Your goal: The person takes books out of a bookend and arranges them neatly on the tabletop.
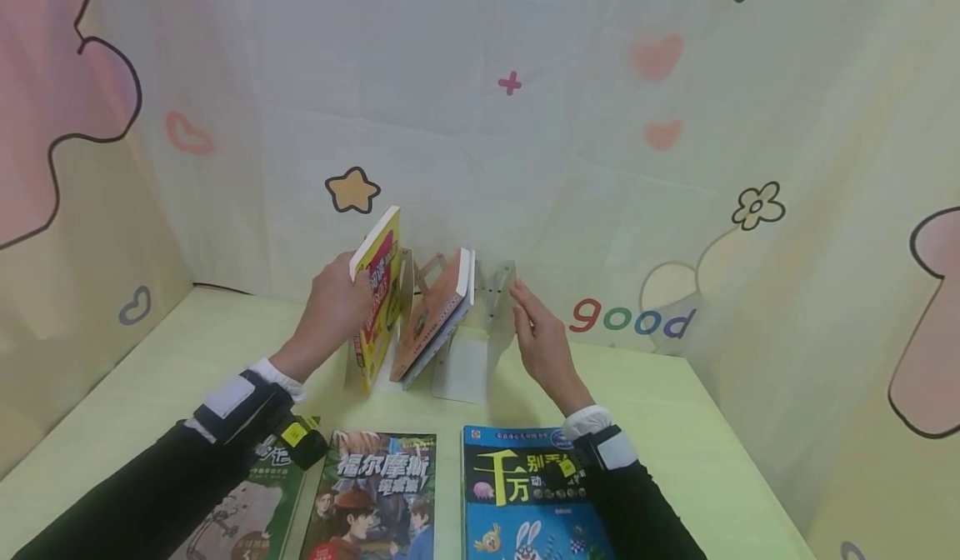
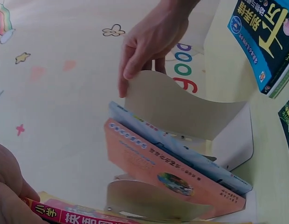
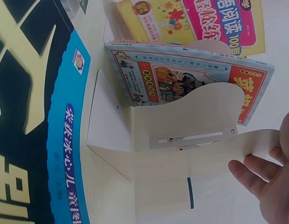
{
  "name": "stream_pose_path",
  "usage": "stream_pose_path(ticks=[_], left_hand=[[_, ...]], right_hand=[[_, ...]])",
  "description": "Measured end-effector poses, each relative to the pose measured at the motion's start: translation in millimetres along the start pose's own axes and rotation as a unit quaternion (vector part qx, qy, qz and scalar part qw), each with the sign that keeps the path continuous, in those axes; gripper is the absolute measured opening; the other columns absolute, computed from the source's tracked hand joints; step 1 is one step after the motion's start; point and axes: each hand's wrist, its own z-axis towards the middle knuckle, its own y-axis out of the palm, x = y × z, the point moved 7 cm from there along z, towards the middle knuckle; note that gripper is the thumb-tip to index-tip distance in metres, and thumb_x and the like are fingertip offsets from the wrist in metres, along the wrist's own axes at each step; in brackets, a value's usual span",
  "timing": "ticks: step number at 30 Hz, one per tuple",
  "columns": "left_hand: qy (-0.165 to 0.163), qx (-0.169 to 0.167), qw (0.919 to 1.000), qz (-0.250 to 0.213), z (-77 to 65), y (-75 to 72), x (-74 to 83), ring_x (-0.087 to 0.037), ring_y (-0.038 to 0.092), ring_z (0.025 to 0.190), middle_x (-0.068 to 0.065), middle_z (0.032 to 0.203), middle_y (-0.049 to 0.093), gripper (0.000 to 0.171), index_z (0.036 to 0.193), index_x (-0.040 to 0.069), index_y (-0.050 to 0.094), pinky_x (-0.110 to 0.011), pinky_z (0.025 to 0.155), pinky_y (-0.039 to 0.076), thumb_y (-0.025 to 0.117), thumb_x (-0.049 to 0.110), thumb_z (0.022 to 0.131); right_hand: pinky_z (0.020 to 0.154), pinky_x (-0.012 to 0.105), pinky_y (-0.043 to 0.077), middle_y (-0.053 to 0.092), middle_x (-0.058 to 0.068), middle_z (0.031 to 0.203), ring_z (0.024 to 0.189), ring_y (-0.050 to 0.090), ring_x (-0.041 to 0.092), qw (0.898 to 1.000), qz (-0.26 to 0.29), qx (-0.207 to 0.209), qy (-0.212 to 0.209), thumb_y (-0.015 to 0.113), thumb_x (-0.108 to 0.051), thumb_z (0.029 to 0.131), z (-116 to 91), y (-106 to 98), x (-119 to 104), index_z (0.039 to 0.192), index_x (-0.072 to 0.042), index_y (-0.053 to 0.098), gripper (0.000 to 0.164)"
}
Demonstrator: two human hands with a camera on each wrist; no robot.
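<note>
We read "good", multicoloured, on wall cloth [image 1: 632,320]. Yellow-and-pink book [image 3: 196,25]: "语阅读", "100"; left wrist view gives us "小学", "英语". Blue-and-black book [image 1: 510,497]: "千万别弄错", "动物", plus "冰心儿童图" along blue band. Comic-style book [image 1: 371,493]: "福尔摩斯". Green book [image 1: 258,502]: title partly hidden. Small print on orange book [image 2: 168,170], light-blue book [image 3: 144,70]: too blurred for us.
</note>
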Motion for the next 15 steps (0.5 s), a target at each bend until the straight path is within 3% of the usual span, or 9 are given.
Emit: stream_pose_path(ticks=[10,15], left_hand=[[0.03,-0.028,0.9992,0.001,-27.4,-39.7,18.8,-0.049,0.066,0.113,-0.031,0.133,0.059,0.046,0.149,-0.007,0.04,-0.052,0.077,0.062,0.043,0.019,0.111],[0.018,-0.05,0.9986,0.002,-45.0,-60.2,23.0,-0.047,0.067,0.111,-0.03,0.134,0.058,0.05,0.152,-0.003,0.039,-0.048,0.076,0.063,0.041,0.026,0.112]], right_hand=[[0.103,0.046,0.051,0.044,0.01,0.159,0.14,0.049,0.031,1.0,0.011,0.002,0.0,0.051,-0.013,0.11,0.5,0.5,0.8,0.153,-0.007,0.05,0.043],[0.103,0.046,0.051,0.044,0.01,0.159,0.141,0.049,0.031,1.0,0.01,0.003,-0.003,0.051,-0.014,0.11,-0.2,0.6,0.9,0.152,-0.007,0.05,0.043]])
